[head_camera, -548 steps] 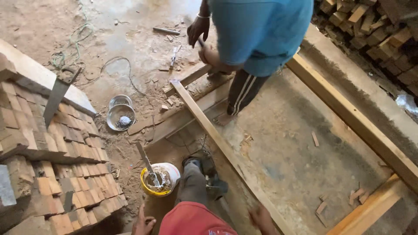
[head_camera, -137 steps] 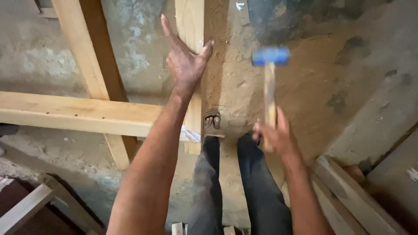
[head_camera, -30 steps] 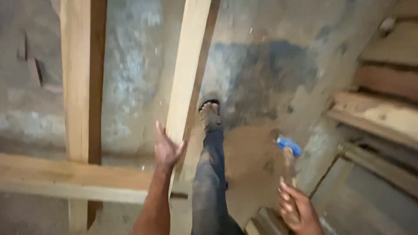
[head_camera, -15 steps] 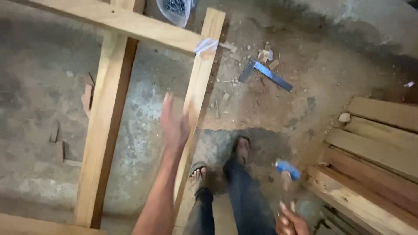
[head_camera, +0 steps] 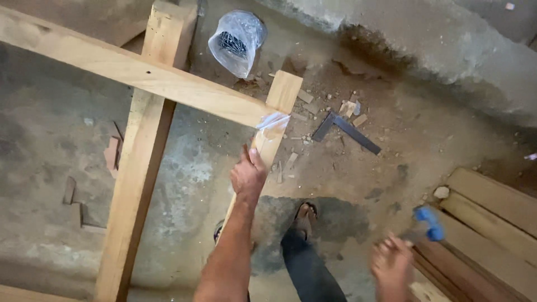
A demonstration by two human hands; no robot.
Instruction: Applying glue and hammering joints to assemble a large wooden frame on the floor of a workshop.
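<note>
1. The left hand (head_camera: 248,174) is closed over the narrow wooden rail (head_camera: 268,137), fingers wrapped round its far edge and thumb up along the near face; the forearm reaches straight up from the bottom edge.
2. The right hand (head_camera: 391,267) is blurred and partly cut off at the bottom edge. It is closed round the handle of a blue-headed hammer (head_camera: 428,223), head tilted up to the right; the handle is hard to make out.
3. The rail runs from under the left forearm up to the long crossbeam (head_camera: 134,72), meeting it at a joint with a scrap of clear plastic (head_camera: 273,120) on it. The rail's lower end is hidden by the arm.
4. A wider upright plank (head_camera: 140,168) lies to the left, under the crossbeam.
5. A sandalled foot (head_camera: 305,215) stands just right of the rail; the other foot is mostly hidden.
6. Beyond lie a metal square (head_camera: 347,130), a clear bag of nails (head_camera: 236,42) and stacked boards (head_camera: 492,223) at right.
</note>
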